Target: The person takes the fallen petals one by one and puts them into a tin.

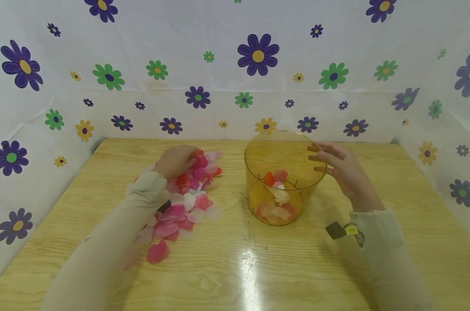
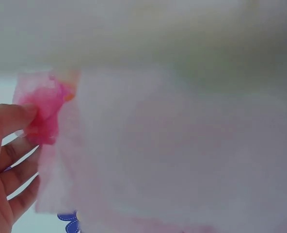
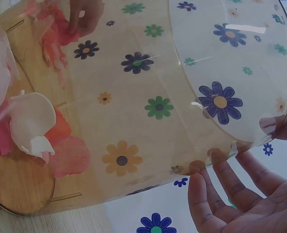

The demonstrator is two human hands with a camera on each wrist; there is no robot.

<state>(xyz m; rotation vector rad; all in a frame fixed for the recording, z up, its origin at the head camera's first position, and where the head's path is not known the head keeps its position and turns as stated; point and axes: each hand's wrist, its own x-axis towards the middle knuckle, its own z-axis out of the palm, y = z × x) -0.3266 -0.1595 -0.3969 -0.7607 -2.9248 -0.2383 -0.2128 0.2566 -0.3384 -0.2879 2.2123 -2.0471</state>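
Observation:
A loose heap of pink, red and white artificial flower petals (image 1: 176, 216) lies on the left of the table. At the heap's far end my left hand (image 1: 177, 160) pinches some pink petals (image 2: 44, 114) between thumb and fingers. To the right stands a see-through amber plastic bucket (image 1: 254, 194), upright, with several red, white and pale pink petals (image 1: 275, 211) at its bottom. My right hand (image 1: 347, 175) holds the bucket by its right side near the rim; the fingertips (image 3: 216, 155) touch the wall, and the thumb is at the rim.
The wooden table (image 1: 215, 268) is bounded by a white flower-printed cloth (image 1: 219, 34) at the back and both sides. A single pink petal (image 1: 158, 252) lies at the heap's near end. Dark specks (image 1: 248, 222) mark the table left of the bucket.

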